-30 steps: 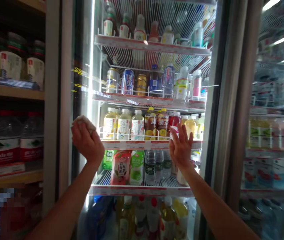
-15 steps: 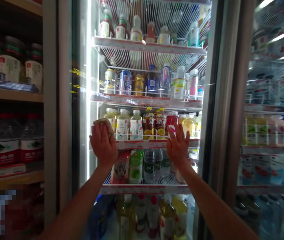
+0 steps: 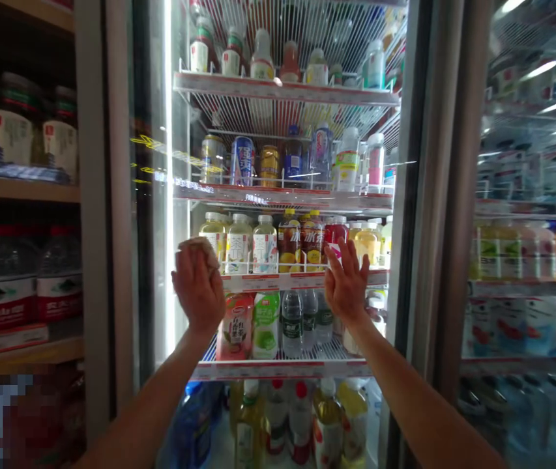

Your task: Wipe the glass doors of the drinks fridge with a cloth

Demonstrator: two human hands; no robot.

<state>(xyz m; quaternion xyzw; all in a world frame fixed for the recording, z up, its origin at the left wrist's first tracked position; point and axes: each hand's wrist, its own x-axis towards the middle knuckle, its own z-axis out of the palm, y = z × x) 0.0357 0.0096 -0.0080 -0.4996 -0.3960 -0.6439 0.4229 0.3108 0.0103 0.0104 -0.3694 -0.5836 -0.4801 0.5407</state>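
I face a drinks fridge with a glass door. My left hand presses a crumpled pale cloth against the glass, fingers closed over it, at the height of the third shelf. My right hand lies flat on the same glass further right, fingers spread and holding nothing. Behind the glass, tea and juice bottles stand on the shelf level with both hands, with green, pink and water bottles on the shelf below.
Cans and bottles fill the upper fridge shelves. A wooden shelf unit at the left holds jars and large water bottles. A second glass-door fridge stands at the right, past a grey door frame.
My left hand slid the cloth rightward across the glass from the door's left edge to in front of the tea bottles. The right hand stayed flat on the glass.
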